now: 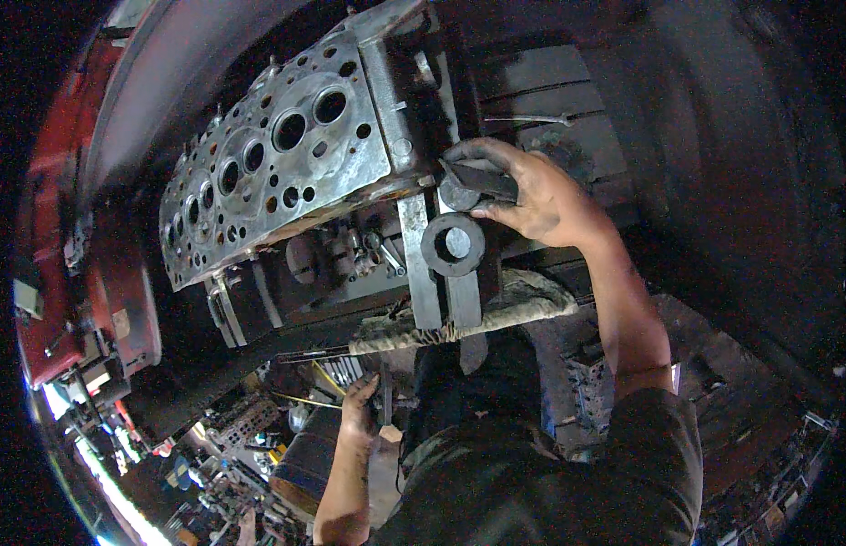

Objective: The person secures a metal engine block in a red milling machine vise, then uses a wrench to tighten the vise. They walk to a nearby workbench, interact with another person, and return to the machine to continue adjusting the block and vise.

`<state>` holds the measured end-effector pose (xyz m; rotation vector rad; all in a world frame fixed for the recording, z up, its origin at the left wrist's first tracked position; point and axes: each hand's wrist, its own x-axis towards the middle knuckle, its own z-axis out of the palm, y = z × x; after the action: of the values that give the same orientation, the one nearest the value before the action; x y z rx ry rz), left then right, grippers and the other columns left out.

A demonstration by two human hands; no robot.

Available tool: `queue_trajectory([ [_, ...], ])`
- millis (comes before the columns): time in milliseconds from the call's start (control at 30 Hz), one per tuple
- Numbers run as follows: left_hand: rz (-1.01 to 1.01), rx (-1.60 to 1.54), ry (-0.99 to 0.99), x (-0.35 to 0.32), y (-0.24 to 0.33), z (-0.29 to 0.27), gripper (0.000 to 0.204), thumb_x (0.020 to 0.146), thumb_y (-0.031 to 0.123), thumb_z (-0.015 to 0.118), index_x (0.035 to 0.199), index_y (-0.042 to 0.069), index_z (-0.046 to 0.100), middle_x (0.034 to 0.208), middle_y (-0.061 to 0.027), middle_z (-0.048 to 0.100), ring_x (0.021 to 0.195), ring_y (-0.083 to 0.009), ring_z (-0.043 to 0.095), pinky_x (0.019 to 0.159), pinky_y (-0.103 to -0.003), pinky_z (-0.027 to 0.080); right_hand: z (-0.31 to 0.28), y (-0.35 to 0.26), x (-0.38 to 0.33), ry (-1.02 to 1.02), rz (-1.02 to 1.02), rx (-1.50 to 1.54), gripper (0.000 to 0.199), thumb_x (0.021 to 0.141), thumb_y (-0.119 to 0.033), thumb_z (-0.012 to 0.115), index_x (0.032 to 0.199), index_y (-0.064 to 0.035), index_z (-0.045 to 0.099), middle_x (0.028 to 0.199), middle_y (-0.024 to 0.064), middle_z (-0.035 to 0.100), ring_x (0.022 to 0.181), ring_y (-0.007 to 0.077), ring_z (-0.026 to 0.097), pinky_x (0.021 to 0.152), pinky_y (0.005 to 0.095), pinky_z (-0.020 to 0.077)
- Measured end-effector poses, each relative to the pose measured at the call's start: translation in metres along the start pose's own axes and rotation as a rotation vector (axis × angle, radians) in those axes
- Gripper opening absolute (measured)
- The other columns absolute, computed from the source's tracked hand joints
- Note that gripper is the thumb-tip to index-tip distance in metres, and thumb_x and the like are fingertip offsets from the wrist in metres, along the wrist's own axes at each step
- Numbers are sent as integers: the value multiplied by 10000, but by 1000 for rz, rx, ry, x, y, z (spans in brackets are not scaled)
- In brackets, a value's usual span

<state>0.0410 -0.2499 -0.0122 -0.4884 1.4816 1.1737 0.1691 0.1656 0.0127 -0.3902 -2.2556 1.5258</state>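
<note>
Gripping a dark cylinder (473, 182) with the right hand (532, 196) beside the cylinder head (277, 150); left hand (359, 405) closed on a thin rod (385, 396), dim cluttered workshop, tight space

Your right hand (532, 196) is bare and smeared with dark grease across the fingers and back, no glove on it. Your right forearm is bare too, up to a short dark sleeve (655, 428) that ends near the elbow, with a pale edge at its hem. Your left hand (359, 405) is likewise ungloved and grimy, its forearm bare. Your shirt (532, 491) is dark, loose and creased, and looks soiled.
</note>
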Motion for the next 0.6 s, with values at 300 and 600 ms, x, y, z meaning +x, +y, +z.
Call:
queue_trajectory([
  [300, 8, -38, 87, -3, 1, 2, 139, 899, 139, 573, 954, 22, 624, 858, -80, 671, 719, -200, 647, 651, -327, 537, 13, 16, -32, 289, 253, 359, 428, 808, -252, 716, 1168, -62, 582, 1055, 100, 657, 1023, 282, 618, 912, 379, 472],
  [600, -4, -34, 10, 1, 2, 5, 287, 873, 138, 560, 1118, -9, 592, 995, -107, 673, 856, -247, 667, 761, -350, 550, 56, 24, -69, 561, 789, 675, 382, 803, -281, 727, 1082, -50, 607, 859, 41, 641, 619, 103, 540, 491, 285, 421],
])
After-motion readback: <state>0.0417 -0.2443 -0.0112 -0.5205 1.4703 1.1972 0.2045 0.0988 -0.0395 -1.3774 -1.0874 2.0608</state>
